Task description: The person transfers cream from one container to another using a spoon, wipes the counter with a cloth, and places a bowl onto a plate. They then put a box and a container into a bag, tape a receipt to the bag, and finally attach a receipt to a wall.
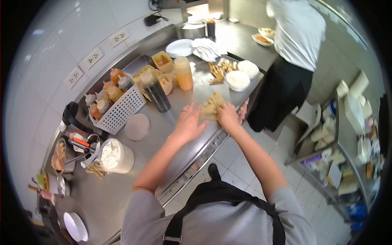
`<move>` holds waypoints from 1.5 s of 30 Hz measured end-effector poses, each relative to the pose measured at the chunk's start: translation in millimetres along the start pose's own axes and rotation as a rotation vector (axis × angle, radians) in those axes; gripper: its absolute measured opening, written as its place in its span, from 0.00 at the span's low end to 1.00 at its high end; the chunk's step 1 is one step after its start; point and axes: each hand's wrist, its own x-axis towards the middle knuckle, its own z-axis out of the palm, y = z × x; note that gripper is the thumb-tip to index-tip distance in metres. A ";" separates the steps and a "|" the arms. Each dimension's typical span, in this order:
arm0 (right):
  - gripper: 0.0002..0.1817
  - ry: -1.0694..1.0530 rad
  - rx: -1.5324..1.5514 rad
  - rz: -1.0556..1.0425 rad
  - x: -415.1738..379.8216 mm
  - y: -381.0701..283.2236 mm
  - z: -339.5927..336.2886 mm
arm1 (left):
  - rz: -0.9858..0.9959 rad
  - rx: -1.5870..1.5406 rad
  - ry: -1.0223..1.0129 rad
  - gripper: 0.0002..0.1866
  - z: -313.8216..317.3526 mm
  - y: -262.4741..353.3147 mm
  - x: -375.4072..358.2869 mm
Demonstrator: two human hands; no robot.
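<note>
Steel counter [175,130]; tan cloth [210,108] crumpled, deeply creased, between hands [228,116]

You are in a working kitchen, as shown by the steel counter [151,147], a basket [122,109] of sauce bottles [115,93], two bowls of white food [238,81], a large lidded pot [192,30], stacked plates [179,48] and white wall tiles [53,49].
</note>
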 end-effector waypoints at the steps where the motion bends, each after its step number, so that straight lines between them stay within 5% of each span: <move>1: 0.09 0.081 0.062 -0.066 2.6 5.4 3.1 | -0.068 -0.041 0.189 0.31 -2.0 -11.7 9.3; 3: 0.09 -0.042 0.087 0.056 2.0 10.2 0.5 | -0.158 0.094 0.741 0.40 -11.6 -43.2 21.3; 6: 0.17 -0.308 0.164 0.156 17.4 3.6 -31.4 | -0.440 -0.029 0.908 0.48 -16.0 -91.7 25.9; 11: 0.33 -0.461 0.213 0.018 62.5 -8.1 -57.5 | -0.515 -0.308 0.939 0.53 9.1 -125.8 47.9; 17: 0.47 -0.155 0.583 0.031 142.5 -17.0 8.6 | -0.608 -0.388 1.012 0.45 0.8 -119.7 36.7; 20: 0.50 -0.058 0.614 0.016 175.3 -29.5 28.5 | -0.623 -0.700 1.075 0.46 -14.3 -111.6 8.5; 26: 0.49 0.126 0.694 -0.005 203.7 -45.5 54.3 | -0.769 -0.212 1.099 0.43 -77.6 -103.6 -26.3; 33: 0.42 -0.177 0.850 -0.002 176.7 -62.4 35.9 | -0.856 0.533 1.277 0.40 -64.4 -172.7 -41.5; 37: 0.41 -0.211 0.941 -0.280 160.9 -97.2 35.7 | -0.872 0.625 1.339 0.42 -51.2 -204.5 -56.2; 41: 0.42 -0.217 0.926 -0.359 159.7 -134.9 49.1 | -0.892 0.385 1.463 0.44 -57.3 -208.4 -61.6; 45: 0.41 -0.100 0.938 -0.439 169.8 -168.3 59.6 | -0.967 0.666 1.261 0.46 -49.8 -198.7 -59.4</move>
